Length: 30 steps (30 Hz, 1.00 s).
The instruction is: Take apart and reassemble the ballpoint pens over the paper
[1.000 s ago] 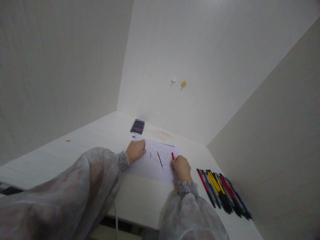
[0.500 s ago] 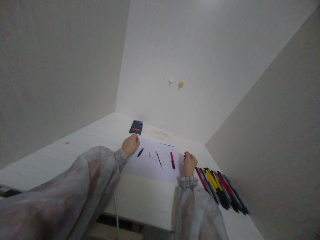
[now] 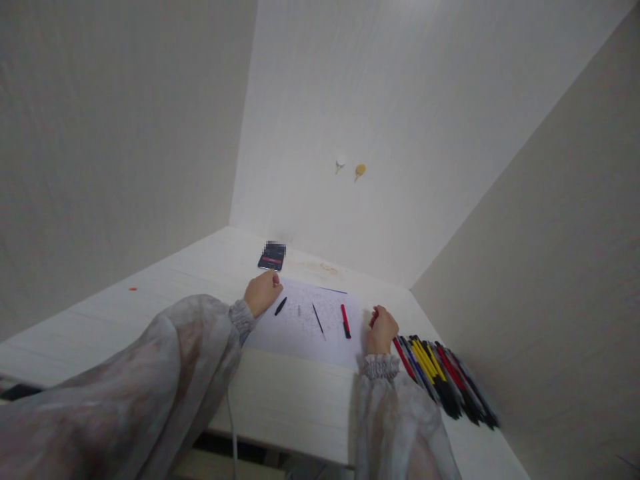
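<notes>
A sheet of paper [image 3: 300, 347] covered in scribbles lies on the white table. My left hand [image 3: 263, 293] rests at its left edge, curled into a fist with nothing seen in it. Close by are a short black pen part [image 3: 281, 306] and a tiny pale piece [image 3: 299, 310], too small to make out. A thin dark pen refill [image 3: 319, 321] lies slanted mid-sheet. To its right is a red pen barrel [image 3: 345, 319] with a black end. Just past the paper's right edge, my right hand [image 3: 383, 329] is closed, fingers curled inward; nothing shows in it.
A row of red, yellow, grey and black pens [image 3: 445, 377] lies right of my right hand, near the right wall. A phone [image 3: 271, 259] lies at the back. Two small hooks [image 3: 361, 171] hang on the back wall. A cable [image 3: 233, 427] runs over the front edge.
My right hand has shifted slightly right, toward the row of pens, with its fingers curled more. My left hand has moved a little right. The pen parts on the paper stay put.
</notes>
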### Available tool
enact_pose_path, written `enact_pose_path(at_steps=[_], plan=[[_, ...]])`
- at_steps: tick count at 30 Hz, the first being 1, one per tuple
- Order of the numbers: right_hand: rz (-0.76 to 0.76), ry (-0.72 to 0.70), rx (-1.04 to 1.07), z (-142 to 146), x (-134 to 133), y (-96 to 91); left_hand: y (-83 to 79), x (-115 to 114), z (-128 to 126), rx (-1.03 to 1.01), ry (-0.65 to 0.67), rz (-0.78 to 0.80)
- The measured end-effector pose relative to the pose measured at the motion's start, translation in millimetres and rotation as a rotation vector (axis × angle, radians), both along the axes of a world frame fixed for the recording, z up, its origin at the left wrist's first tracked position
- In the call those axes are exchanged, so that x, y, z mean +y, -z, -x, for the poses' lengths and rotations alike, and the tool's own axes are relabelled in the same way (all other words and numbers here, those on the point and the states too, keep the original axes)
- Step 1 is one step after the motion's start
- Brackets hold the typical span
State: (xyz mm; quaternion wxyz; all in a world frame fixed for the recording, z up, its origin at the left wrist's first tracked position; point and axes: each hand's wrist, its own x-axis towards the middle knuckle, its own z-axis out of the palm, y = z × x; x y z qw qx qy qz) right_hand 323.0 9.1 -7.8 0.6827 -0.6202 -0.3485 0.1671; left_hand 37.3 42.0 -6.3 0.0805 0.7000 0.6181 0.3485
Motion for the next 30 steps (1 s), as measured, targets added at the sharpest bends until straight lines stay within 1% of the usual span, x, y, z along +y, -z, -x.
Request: enact_pose_path(at_steps=[3, 5, 7, 9, 10, 11, 13, 16, 18, 20, 24, 27, 30], plan=[[0.004, 0.011, 0.002, 12, -4, -11.8, -5.3, -8, -8, 0.054, 0.142, -0.124], [0.006, -0.060, -0.067, 28, -9, -21.4, -8.0, -14, -15, 0.120, 0.234, -0.134], [0.032, -0.248, -0.358, 47, -16, -28.9, -8.9, -19, -22, 0.176, 0.311, -0.132], [0.113, -0.389, -0.654, 67, -24, -31.6, -7.9, -22, -26, 0.212, 0.351, -0.136], [0.173, -0.434, -0.791, 75, -27, -30.9, -6.9, -22, -28, 0.222, 0.357, -0.132], [0.248, -0.450, -0.903, 82, -29, -29.2, -5.7, -22, -29, 0.228, 0.354, -0.119], [0.383, -0.465, -1.053, 89, -32, -24.1, -2.9, -20, -29, 0.227, 0.337, -0.068], [0.516, -0.478, -1.144, 90, -32, -18.4, 1.1, -16, -29, 0.206, 0.315, 0.020], [0.566, -0.480, -1.178, 89, -32, -18.3, 2.7, -15, -29, 0.196, 0.342, 0.032], [0.619, -0.477, -1.218, 90, -32, -20.8, 3.1, -14, -29, 0.220, 0.388, 0.003], [0.729, -0.457, -1.333, 93, -34, -27.0, 1.8, -17, -31, 0.431, 0.488, -0.122], [0.765, -0.457, -1.387, 95, -35, -29.5, 0.9, -21, -31, 0.538, 0.557, -0.180], [0.758, -0.456, -1.426, 98, -36, -29.2, 0.6, -25, -30, 0.585, 0.599, -0.220]])
